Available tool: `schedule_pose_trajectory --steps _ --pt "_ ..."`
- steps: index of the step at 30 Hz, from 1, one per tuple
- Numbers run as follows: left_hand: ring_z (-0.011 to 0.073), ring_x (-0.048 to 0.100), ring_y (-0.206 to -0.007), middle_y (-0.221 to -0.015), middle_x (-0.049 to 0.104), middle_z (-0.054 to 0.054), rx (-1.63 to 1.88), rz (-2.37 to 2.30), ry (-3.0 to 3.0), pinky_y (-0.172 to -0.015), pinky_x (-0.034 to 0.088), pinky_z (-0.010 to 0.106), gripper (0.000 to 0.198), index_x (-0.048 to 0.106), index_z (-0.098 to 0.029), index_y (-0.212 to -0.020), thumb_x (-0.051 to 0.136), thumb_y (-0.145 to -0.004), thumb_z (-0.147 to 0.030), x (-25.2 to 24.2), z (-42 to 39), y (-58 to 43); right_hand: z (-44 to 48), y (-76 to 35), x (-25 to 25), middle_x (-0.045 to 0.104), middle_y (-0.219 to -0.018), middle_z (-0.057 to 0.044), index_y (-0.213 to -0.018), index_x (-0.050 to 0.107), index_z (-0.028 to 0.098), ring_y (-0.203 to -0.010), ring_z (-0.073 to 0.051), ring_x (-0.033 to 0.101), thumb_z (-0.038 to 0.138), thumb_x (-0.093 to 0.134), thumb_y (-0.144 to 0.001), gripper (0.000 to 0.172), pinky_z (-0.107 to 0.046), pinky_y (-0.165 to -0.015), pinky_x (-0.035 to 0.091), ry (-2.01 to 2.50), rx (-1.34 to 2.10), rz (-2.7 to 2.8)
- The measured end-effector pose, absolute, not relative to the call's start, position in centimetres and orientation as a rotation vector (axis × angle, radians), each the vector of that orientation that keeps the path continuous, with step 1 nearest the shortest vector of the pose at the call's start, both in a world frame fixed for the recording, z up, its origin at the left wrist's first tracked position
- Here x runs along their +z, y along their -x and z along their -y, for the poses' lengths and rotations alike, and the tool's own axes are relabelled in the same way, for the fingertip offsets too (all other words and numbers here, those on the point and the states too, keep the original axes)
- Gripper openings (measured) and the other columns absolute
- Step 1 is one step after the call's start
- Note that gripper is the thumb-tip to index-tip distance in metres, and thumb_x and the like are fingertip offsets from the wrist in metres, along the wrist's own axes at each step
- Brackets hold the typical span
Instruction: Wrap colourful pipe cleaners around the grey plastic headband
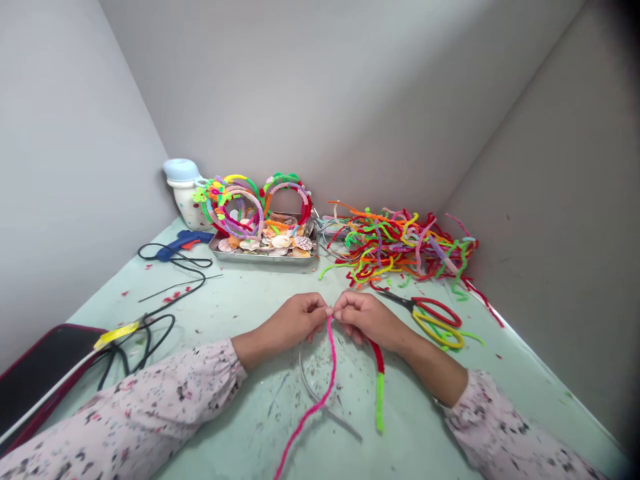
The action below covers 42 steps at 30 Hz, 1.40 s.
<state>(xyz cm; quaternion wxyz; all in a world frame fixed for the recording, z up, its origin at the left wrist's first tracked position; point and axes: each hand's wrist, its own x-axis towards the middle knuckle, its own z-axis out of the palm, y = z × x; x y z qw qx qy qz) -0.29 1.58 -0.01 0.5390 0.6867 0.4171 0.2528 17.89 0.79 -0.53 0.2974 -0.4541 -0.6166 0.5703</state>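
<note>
My left hand (303, 315) and my right hand (367, 315) meet over the middle of the table, thumbs and fingers pinched together. Between them they hold a headband, its top hidden by my fingers. A bare grey arm of the headband (306, 380) curves down from my left hand. The other arm, wrapped in red and bright green (380, 400), comes out below my right hand. From the touching fingertips a pink pipe cleaner (331, 373) trails toward the front edge, crossing over the grey arm. Which fingertips pinch the pink end I cannot tell.
Scissors (420, 310) lie right of my right hand, before a heap of pipe cleaners (400, 247). A metal tray (265, 259) holds shells and finished headbands. At left are a blue glue gun (183, 243), its black cord, a white bottle (187, 197) and a dark pad (40, 373).
</note>
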Motion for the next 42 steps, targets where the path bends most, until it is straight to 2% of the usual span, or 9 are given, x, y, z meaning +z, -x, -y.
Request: schedule_pose_trajectory --steps 6,20,30,42 --pt "0.0052 0.039 -0.038 -0.048 0.044 -0.007 0.587 -0.948 -1.589 -0.039 0.03 0.017 0.017 0.051 -0.014 -0.072 0.047 -0.08 -0.029 -0.37 -1.88 0.51 -0.76 -17.87 -0.57 0.054 -0.049 0.006 -0.074 0.053 0.017 -0.033 -0.006 0.044 0.022 0.053 -0.076 0.006 -0.017 -0.034 0.032 1.217 1.522 1.635" --pt "0.0058 0.04 -0.04 -0.052 0.045 -0.006 0.57 -1.015 -1.673 -0.039 0.031 0.017 0.02 0.048 -0.016 -0.072 0.047 -0.08 -0.034 -0.24 -1.57 0.47 -0.88 -17.87 -0.59 0.054 -0.05 0.006 -0.073 0.052 0.017 -0.033 -0.005 0.043 0.022 0.053 -0.076 0.005 -0.017 -0.034 0.033 1.193 1.544 1.635" --pt "0.0053 0.04 -0.038 -0.052 0.047 -0.005 0.582 -0.922 -1.484 -0.039 0.031 0.017 0.016 0.05 -0.015 -0.072 0.051 -0.077 -0.03 -0.6 -2.15 0.47 -0.85 -17.98 -0.54 0.053 -0.05 0.007 -0.075 0.053 0.017 -0.034 -0.006 0.044 0.024 0.053 -0.076 0.006 -0.017 -0.035 0.034 1.205 1.532 1.646" --pt "0.0047 0.04 -0.039 -0.053 0.048 -0.006 0.565 -0.93 -1.566 -0.04 0.031 0.017 0.013 0.05 -0.015 -0.073 0.05 -0.076 -0.027 -0.49 -2.04 0.64 -0.79 -17.89 -0.46 0.054 -0.05 0.006 -0.074 0.052 0.017 -0.034 -0.005 0.044 0.023 0.053 -0.076 0.006 -0.016 -0.034 0.032 1.199 1.549 1.649"
